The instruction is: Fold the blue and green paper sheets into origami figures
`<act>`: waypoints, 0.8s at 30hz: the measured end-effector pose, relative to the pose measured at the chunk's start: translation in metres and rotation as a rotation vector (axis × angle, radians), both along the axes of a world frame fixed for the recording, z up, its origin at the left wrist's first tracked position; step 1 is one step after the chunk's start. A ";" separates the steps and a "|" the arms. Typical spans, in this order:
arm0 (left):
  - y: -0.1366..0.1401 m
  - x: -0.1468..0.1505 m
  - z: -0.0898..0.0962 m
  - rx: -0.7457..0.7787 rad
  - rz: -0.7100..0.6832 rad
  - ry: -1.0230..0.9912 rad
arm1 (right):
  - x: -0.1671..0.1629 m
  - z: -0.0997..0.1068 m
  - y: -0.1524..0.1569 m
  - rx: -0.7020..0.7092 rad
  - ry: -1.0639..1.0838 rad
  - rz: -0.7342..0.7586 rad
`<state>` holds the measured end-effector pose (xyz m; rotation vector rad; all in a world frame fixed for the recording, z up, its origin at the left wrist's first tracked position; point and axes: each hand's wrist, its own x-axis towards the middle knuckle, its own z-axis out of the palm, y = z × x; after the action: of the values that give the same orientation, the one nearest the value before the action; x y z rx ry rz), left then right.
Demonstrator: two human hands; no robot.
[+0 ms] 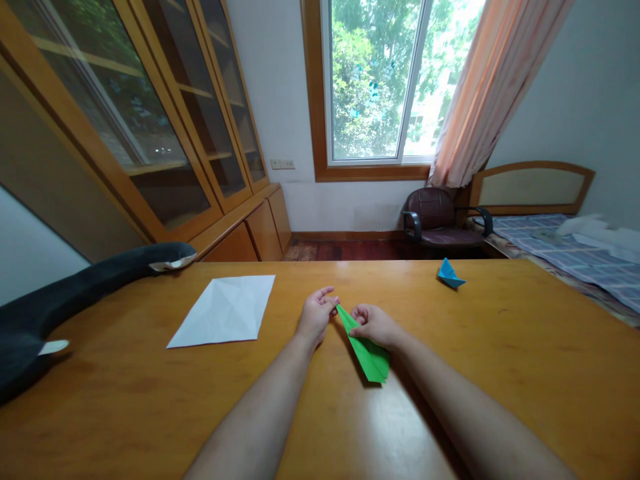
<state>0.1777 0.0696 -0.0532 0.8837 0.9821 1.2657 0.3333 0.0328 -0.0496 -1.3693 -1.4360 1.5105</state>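
Note:
A folded green paper point(367, 357), long and narrowing to a point at its far end, is held at a slant just above the wooden table point(500, 373). My left hand point(317, 317) pinches its pointed tip between thumb and finger, the other fingers loosely curled. Along its right edge, nearer the middle, my right hand point(375, 325) grips the paper with the thumb on top. The fingers under the paper are partly hidden. Toward me the green paper widens into layered, creased ends.
A creased white paper sheet point(225, 310) lies flat at the left. Far right on the table stands a blue folded-paper boat point(450, 275). A black-and-white plush-looking object point(90, 287) rests along the left edge. Beyond the table are an office chair point(440, 220) and a bed point(575, 243).

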 end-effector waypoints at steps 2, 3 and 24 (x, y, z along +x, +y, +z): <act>-0.002 0.001 0.000 -0.041 -0.073 -0.008 | 0.000 0.000 0.000 0.006 -0.002 -0.004; -0.004 0.001 0.000 -0.055 -0.127 -0.004 | 0.000 -0.001 0.000 0.013 -0.003 -0.011; 0.015 -0.024 -0.005 0.020 0.111 0.093 | 0.004 -0.002 0.004 0.015 -0.024 -0.028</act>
<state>0.1538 0.0848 -0.0579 0.9205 1.1065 1.3403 0.3373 0.0367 -0.0513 -1.3973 -1.4338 1.4670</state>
